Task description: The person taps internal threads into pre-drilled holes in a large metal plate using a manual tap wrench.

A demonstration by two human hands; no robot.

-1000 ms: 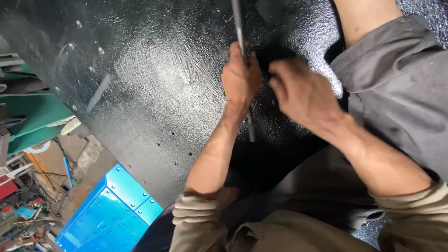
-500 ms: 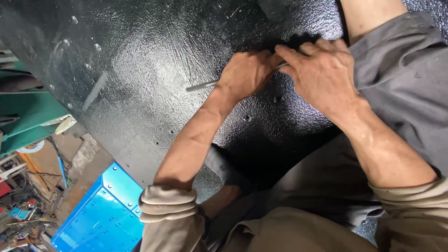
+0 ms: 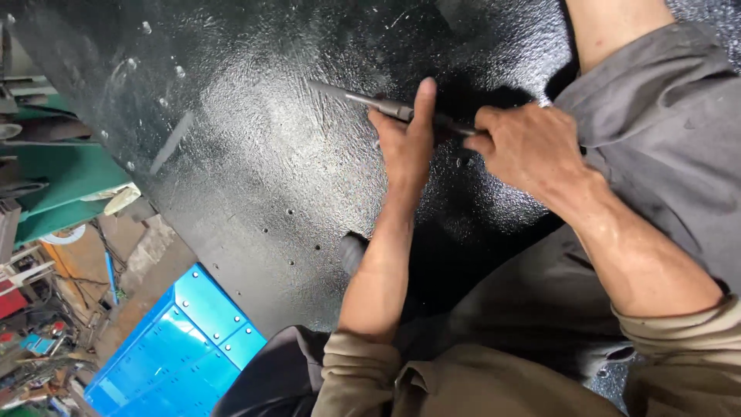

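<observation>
A long grey metal tool point(image 3: 363, 99) lies nearly flat over a big black painted steel plate point(image 3: 255, 154), its tip pointing left. My left hand point(image 3: 405, 143) is wrapped around its shaft from below, thumb up along it. My right hand point(image 3: 529, 147) grips the darker handle end just to the right. Both forearms reach up from my tan sleeves at the bottom of the view. My grey trouser leg point(image 3: 664, 147) rests on the plate at the right.
Small holes point(image 3: 289, 212) dot the plate near its lower left edge. Below that edge stands a bright blue metal panel point(image 3: 174, 347). Green metal parts point(image 3: 54, 181) and cluttered floor scraps point(image 3: 31, 340) lie at the far left.
The tool has swung from upright to nearly flat, tip now pointing left. Both hands have shifted along it, the left hand now under the shaft with its thumb raised.
</observation>
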